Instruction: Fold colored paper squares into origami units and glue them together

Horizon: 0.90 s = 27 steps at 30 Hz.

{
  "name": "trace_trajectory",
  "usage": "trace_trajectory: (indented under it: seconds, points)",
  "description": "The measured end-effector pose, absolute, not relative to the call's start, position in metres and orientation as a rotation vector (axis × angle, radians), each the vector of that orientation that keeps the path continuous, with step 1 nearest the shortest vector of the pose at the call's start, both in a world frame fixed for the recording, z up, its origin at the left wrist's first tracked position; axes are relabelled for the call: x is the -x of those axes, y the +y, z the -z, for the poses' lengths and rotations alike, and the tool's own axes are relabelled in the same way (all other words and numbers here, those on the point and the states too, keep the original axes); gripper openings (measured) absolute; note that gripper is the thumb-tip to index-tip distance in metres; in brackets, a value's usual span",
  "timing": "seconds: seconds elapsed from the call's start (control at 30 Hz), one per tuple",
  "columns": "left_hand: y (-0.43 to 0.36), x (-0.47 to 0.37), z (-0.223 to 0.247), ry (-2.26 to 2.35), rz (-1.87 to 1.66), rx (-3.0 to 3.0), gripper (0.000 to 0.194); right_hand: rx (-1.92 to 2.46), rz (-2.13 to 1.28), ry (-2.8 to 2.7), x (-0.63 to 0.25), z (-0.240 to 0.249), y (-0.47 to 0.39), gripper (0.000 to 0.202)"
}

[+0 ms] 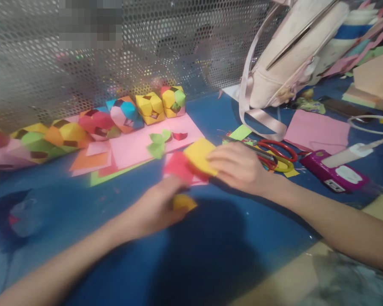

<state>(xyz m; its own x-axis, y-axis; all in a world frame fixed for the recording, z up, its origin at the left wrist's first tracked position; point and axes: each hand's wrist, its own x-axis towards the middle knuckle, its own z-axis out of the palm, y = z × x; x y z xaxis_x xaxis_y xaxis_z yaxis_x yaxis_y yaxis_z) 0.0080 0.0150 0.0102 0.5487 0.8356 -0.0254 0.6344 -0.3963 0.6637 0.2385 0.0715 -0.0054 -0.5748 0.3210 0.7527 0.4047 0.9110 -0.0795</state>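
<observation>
My right hand (238, 165) has its fingers closed on the right edge of a yellow square of paper (200, 154), tilted over red paper (178, 166). Lower and to the left, my left hand (156, 204) curls round a small folded yellow paper piece (184, 202), its fingers slightly blurred. Just behind both hands, a green folded piece (157, 146) and a small red scrap (179, 136) lie on or beside a pink sheet (130, 144).
Folded paper cubes (150, 107) stand in a row along the perforated metal panel (130, 51). Right of my hands are red-handled scissors (277, 149), a purple glue gun (336, 170) and pink paper (317, 131). Behind them leans a pale bag (284, 55) on the blue table (115, 272).
</observation>
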Motion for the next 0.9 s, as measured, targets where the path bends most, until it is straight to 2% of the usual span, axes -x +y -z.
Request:
trace_trajectory:
  seconds: [0.07, 0.17, 0.33, 0.47, 0.53, 0.63, 0.7, 0.8, 0.9]
  points:
    - [0.013, -0.009, -0.005, 1.095, -0.37, -2.247, 0.02, 0.365, 0.191, -2.484, -0.235, 0.012, 0.07, 0.016]
    - [0.015, -0.008, -0.011, 1.091, -0.314, -2.299, 0.02, 0.356, 0.165, -2.602, -0.231, 0.022, 0.067, 0.02]
    - [0.036, 0.015, -0.03, 1.455, -0.301, -2.254, 0.013, 0.363, 0.127, -2.652, -0.231, 0.027, 0.067, 0.021]
    - [0.058, 0.037, -0.023, 1.628, -0.319, -2.169, 0.014, 0.341, 0.111, -2.659, -0.232, 0.025, 0.067, 0.025]
    - [0.061, 0.039, -0.02, 1.618, -0.405, -2.179, 0.016, 0.345, 0.118, -2.615, -0.232, 0.024, 0.067, 0.026]
    - [0.051, 0.027, -0.028, 1.636, -0.785, -2.204, 0.019, 0.411, 0.139, -2.462, -0.232, 0.021, 0.065, 0.022]
    - [0.037, 0.013, -0.035, 1.658, -0.899, -2.029, 0.015, 0.498, 0.164, -2.334, -0.232, 0.019, 0.063, 0.018]
    - [0.018, -0.009, -0.035, 1.44, -0.737, -1.485, 0.026, 0.538, 0.211, -2.2, -0.231, 0.014, 0.059, 0.014]
    - [0.011, -0.021, -0.019, 1.231, -0.792, -0.938, 0.029, 0.468, 0.141, -2.235, -0.23, 0.01, 0.052, 0.012]
